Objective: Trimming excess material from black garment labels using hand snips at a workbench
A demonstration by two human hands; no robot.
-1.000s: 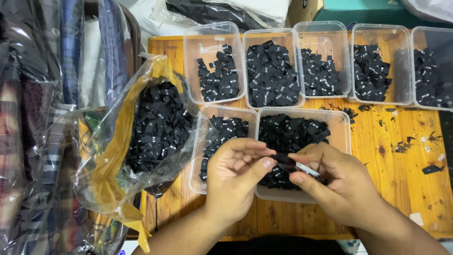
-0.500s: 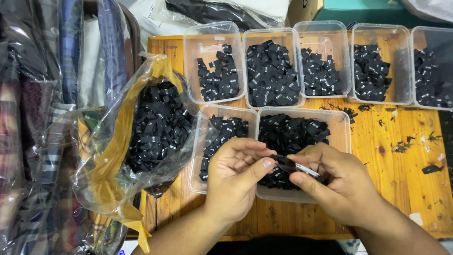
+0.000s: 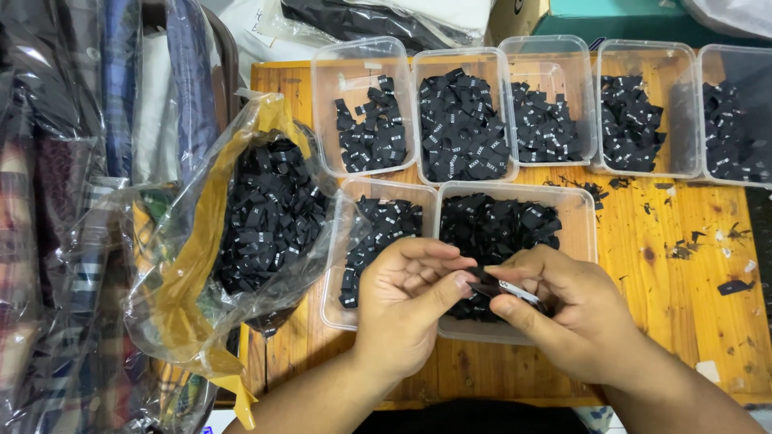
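- Two hands meet over a clear tub (image 3: 583, 241) of black labels: the left hand (image 3: 406, 309) and right hand (image 3: 575, 313) both pinch one small black label (image 3: 490, 285) (its white marking too small to make out) between thumb and fingertips.
- The label sits above the tub's near edge.
- Six more tubs (image 3: 366, 56) hold the same labels on the wooden table (image 3: 683, 297).
- A plastic bag (image 3: 193, 265) of labels lies left, touching the tubs.

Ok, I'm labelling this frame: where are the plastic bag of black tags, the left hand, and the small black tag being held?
Clear plastic bag of black tags (image 3: 269, 213), head view, tag pile.
Left hand (image 3: 406, 309), head view, palm.
Small black tag (image 3: 485, 283), head view, dark edge between fingertips.
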